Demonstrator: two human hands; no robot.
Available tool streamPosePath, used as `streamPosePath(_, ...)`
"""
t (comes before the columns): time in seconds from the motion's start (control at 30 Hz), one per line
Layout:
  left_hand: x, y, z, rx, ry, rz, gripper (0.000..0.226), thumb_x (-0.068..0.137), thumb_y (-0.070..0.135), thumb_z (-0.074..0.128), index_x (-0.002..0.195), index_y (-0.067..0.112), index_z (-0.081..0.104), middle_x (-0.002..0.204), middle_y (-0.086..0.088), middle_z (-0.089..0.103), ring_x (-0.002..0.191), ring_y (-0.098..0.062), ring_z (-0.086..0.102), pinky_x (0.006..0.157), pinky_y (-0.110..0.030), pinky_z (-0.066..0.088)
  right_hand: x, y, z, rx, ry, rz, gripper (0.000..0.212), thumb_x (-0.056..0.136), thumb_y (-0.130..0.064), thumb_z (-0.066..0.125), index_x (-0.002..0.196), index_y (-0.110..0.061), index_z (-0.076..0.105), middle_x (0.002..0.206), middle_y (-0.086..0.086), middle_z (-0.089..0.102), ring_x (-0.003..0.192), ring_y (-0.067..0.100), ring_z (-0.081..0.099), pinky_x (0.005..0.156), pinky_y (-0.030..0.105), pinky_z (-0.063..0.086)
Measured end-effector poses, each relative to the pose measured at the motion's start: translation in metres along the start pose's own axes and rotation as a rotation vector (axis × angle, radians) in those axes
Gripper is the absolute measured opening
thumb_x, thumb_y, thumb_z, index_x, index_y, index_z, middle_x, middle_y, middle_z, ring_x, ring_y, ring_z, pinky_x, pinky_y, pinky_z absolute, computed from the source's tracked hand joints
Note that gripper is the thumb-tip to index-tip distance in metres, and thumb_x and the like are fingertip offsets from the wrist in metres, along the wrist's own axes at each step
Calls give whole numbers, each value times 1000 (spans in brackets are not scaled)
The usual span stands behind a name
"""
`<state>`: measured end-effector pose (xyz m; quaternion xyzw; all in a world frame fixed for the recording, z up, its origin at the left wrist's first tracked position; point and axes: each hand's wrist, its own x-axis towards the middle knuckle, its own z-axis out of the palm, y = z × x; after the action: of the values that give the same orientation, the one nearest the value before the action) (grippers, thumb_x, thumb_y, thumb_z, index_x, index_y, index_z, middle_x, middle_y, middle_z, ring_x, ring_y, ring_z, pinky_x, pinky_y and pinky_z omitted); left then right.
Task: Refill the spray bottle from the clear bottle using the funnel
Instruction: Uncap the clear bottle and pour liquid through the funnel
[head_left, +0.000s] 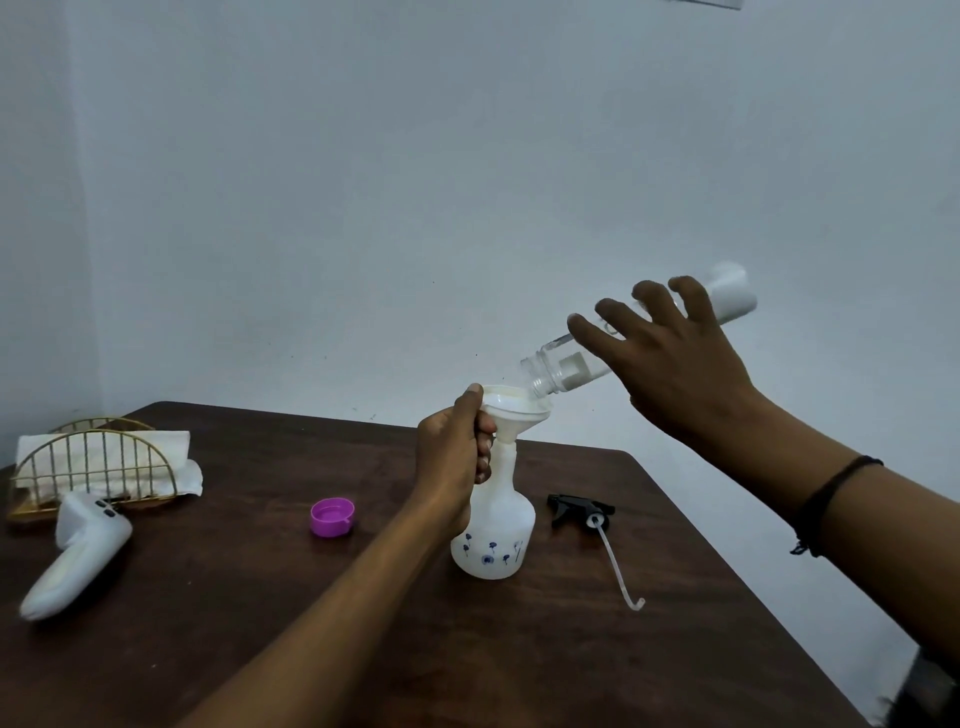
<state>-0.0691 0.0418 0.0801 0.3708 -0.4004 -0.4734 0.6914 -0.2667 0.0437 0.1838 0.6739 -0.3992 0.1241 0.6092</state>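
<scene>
Head view: nearest the lens, low in the frame, the left forearm reaches up to the left hand (457, 447), its fingers (485, 441) curled round the white funnel (514, 410) just under the rim, thumb on the rim. The funnel sits in the neck of the white spray bottle (493, 530), upright on the dark bench (260, 597) at centre frame, blue flowers printed near its base. Right of centre, the right hand (675, 374) grips the clear bottle (566, 369), fingers spread over its body; the bottle is tilted mouth-down, its mouth right at the funnel's rim. A dark cord circles the right wrist. Just right of the spray bottle lies the black trigger sprayer head (579, 509) with its dip tube. Left of it, a purple cap (333, 516), open side up. Far left: a white controller (78, 561) and a gold wire napkin holder (93, 467).
</scene>
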Motion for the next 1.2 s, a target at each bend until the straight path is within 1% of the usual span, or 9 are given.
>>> streamPosePath(0.23,2,-2,-2,34,4,25,49,97,41,52,55,14,54,47,0,41,42,-13,32,44,-25,27,-30,-21,-4,261,-94,237,73,62,-13,72,132,-21,53,110,4,68,90,35,56,73,40,32)
streamPosePath(0.37,4,1,-5,50,39,42,55,100,42,47,54,12,54,44,-1,42,38,-12,33,42,-22,28,-46,-43,-19,425,-96,369,74,61,-23,72,132,-18,53,99,5,67,79,33,56,65,36,37)
streamPosePath(0.63,18,5,-42,250,130,187,53,99,43,45,61,9,57,48,-1,49,41,-11,42,41,-24,34,-52,-111,-62,1154,-3,613,73,72,-47,70,136,-25,45,116,-6,59,97,14,58,76,34,55)
streamPosePath(0.77,36,0,-72,569,188,374,48,94,37,53,53,14,49,49,0,51,47,-14,44,52,-31,35,-40,-153,-66,1478,-46,627,65,73,-49,71,132,-34,47,119,-15,62,103,5,62,83,33,56)
streamPosePath(0.87,41,4,-94,1040,188,449,33,86,25,52,54,16,46,54,-1,51,61,-24,53,58,-32,32,-31,-179,-62,1612,-115,635,52,73,-42,76,117,-43,49,108,-22,66,95,-4,65,80,28,57)
streamPosePath(0.93,45,8,-107,1415,177,334,20,86,28,55,77,13,64,89,-10,65,97,-34,58,76,-37,40,-25,-194,-57,1631,-159,631,54,73,-43,76,121,-39,50,105,-20,68,94,-4,65,82,27,57)
streamPosePath(1.03,53,10,-123,1656,111,-142,60,79,55,63,128,22,55,148,-17,37,137,-38,29,108,-51,31,-14,-212,-47,1657,-182,652,59,72,-49,73,125,-36,49,107,-18,68,97,-1,65,85,31,56)
streamPosePath(1.1,59,7,-131,1702,36,-305,77,75,59,68,139,24,45,155,-17,26,143,-39,20,111,-53,27,-7,-221,-41,1655,-179,687,61,71,-53,72,124,-35,47,109,-16,68,99,2,65,87,34,56)
streamPosePath(1.2,68,-1,-140,1742,-54,-431,75,72,53,73,136,23,49,150,-13,37,140,-38,29,109,-52,35,2,-231,-35,1636,-168,725,66,72,-51,71,129,-31,45,115,-13,66,104,5,63,90,34,54)
